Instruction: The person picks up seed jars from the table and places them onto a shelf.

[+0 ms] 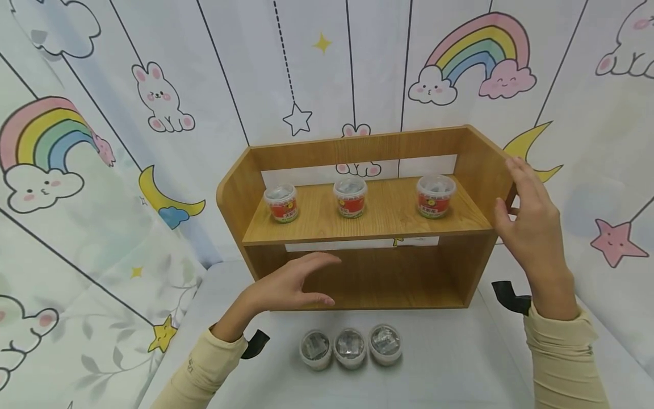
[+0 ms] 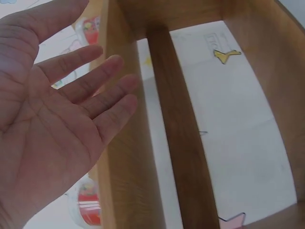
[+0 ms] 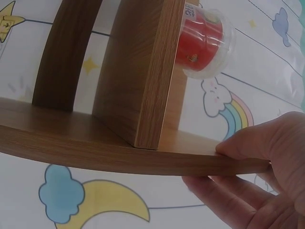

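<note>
l hand (image 1: pixel 291 284) spread, holding nothing, before shelf's (image 1: pixel 311 218) lower tier. 3 table tubs (image 1: pixel 349 348) on table (image 1: pixel 439 363), 3 upper tubs (image 1: pixel 351 199) on top tier: prob abt half done, table ones left. r hand (image 1: pixel 536 227) pinching shelf's r side.

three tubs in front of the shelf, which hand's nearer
Left: the left hand hovers above and left of the tubs; the right hand, farther off, grips the shelf's right side.
</note>
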The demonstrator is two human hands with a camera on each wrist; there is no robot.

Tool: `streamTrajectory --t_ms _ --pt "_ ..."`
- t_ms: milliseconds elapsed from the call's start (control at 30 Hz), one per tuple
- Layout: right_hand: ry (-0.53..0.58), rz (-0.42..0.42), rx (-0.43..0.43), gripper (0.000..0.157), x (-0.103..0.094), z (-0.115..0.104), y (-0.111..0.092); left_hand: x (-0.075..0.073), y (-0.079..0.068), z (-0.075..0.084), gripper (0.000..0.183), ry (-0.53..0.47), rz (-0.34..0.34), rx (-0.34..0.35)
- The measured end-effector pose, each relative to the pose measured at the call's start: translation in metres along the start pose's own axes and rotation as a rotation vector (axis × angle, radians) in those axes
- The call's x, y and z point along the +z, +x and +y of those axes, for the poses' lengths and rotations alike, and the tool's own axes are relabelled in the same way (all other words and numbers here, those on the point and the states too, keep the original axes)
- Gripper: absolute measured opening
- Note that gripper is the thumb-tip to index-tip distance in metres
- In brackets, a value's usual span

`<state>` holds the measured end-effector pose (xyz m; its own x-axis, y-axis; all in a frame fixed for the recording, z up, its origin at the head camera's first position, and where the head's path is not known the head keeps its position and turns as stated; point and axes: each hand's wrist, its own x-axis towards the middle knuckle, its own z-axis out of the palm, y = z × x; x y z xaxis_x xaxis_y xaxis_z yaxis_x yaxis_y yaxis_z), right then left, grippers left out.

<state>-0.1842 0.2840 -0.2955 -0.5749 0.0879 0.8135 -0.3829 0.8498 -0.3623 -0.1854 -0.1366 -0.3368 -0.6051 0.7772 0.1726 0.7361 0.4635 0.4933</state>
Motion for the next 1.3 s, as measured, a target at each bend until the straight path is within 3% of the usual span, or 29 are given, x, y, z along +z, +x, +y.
streamTrajectory --t_ms 300,600,1000,1300 --pt "-0.006 -0.005 0.000 0.073 -0.001 0.001 -0.001 0.013 -0.020 -0.014 0.077 -0.075 -0.072 -0.051" --pt "-0.011 -0.011 0.001 0.073 0.002 0.007 0.000 0.035 -0.034 -0.032 0.082 -0.135 -0.162 -0.026" --pt "-0.008 -0.004 0.001 0.072 0.001 0.004 0.000 0.061 -0.053 -0.044 0.088 -0.121 -0.206 -0.099" --pt "-0.014 -0.007 -0.003 0.073 0.001 0.007 0.000 0.080 -0.061 -0.054 0.086 -0.178 -0.217 -0.086"
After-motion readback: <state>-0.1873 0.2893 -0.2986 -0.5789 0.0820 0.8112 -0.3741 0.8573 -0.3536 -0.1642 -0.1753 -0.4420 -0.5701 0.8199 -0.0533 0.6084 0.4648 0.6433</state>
